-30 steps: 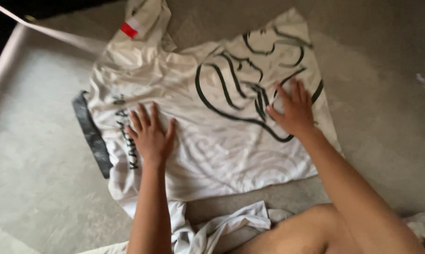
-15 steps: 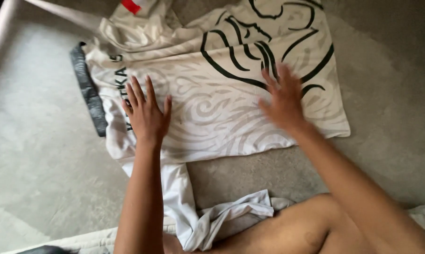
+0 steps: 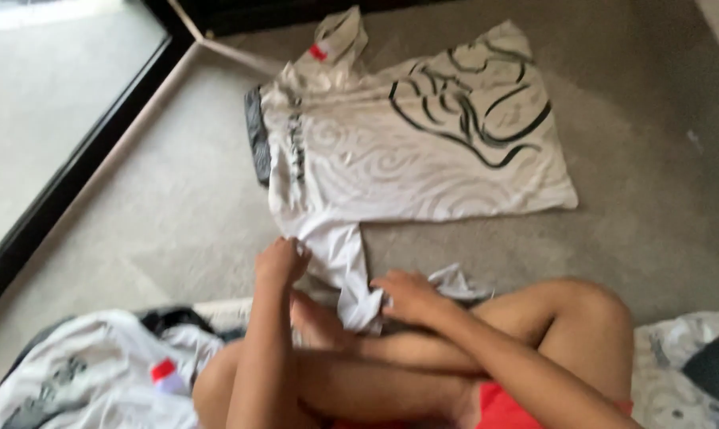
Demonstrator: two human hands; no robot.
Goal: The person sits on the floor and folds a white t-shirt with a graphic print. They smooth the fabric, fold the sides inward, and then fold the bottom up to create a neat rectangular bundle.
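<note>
We sit cross-legged on the grey carpeted floor (image 3: 160, 214) with a cream short-sleeved shirt printed with bold black curving lines (image 3: 423, 151) spread flat in front of us, its long axis running left to right across the carpet, collar end to the left and hem to the right. Its near sleeve (image 3: 345, 270) trails down toward our knees, and both hands are on that part. Our left hand (image 3: 281, 260) is curled closed, pinching the sleeve's left edge just below the body of the shirt; our right hand (image 3: 411, 295) lies loosely half-closed on the bunched end of the same sleeve, fingers bent over the fabric, though how firm that hold is we cannot tell through the blur. So the bulk of the shirt lies far from both hands, up and slightly right, with the left hand the nearer to its body. A dark grey band of cloth (image 3: 257, 147) shows at the shirt's left edge. At near left a crumpled white garment with a red tag (image 3: 97, 381) rests beside our leg, and more pale cloth (image 3: 677, 357) sits near right
</note>
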